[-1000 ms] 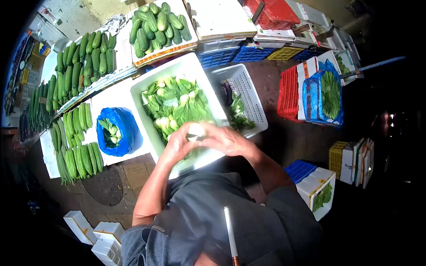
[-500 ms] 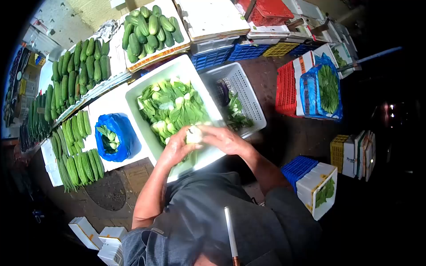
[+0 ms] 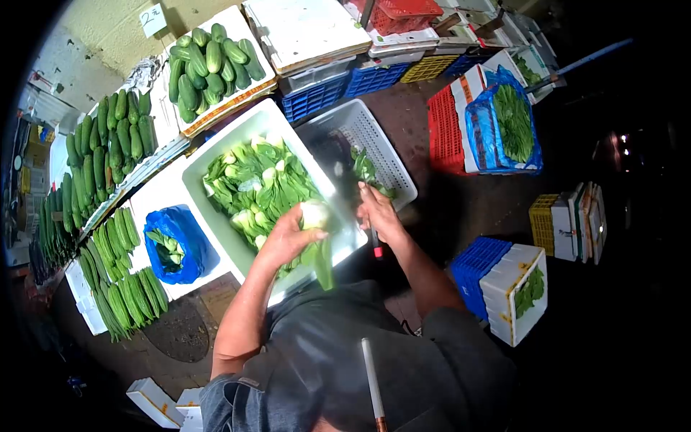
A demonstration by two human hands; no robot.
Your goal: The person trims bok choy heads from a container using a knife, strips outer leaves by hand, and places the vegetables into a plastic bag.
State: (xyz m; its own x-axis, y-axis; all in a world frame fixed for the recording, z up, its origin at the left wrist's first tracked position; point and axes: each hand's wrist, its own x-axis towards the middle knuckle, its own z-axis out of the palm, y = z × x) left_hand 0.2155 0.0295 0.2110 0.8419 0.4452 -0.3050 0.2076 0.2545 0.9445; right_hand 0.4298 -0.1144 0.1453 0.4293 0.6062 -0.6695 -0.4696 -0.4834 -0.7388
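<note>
In my left hand (image 3: 288, 237), a bok choy (image 3: 317, 216) is held with its pale base up and green leaves hanging down over the near edge of the white foam box (image 3: 194, 173). More bok choy (image 3: 263, 176) fills that box. To the right, my right hand (image 3: 380, 216) is closed around a slim tool with a red-ended handle (image 3: 378, 252); its working end is hard to make out. Beyond that hand lies a pale perforated crate (image 3: 399, 173) with loose green leaves (image 3: 363, 165) in it. A small white blur shows over the crate.
A blue plastic bag (image 3: 194, 245) holding bok choy stands left of the foam box. Cucumbers (image 3: 216, 57), long green gourds (image 3: 108, 144) and ridged gourds (image 3: 133, 299) lie further left. Stacked crates (image 3: 317, 97) line the back. A blue-bagged bundle of greens (image 3: 515, 122) stands right.
My hands have drawn apart: the right has moved right toward the crate, and the left keeps the bok choy. The red-ended tool now shows below my right hand. The view has shifted slightly.
</note>
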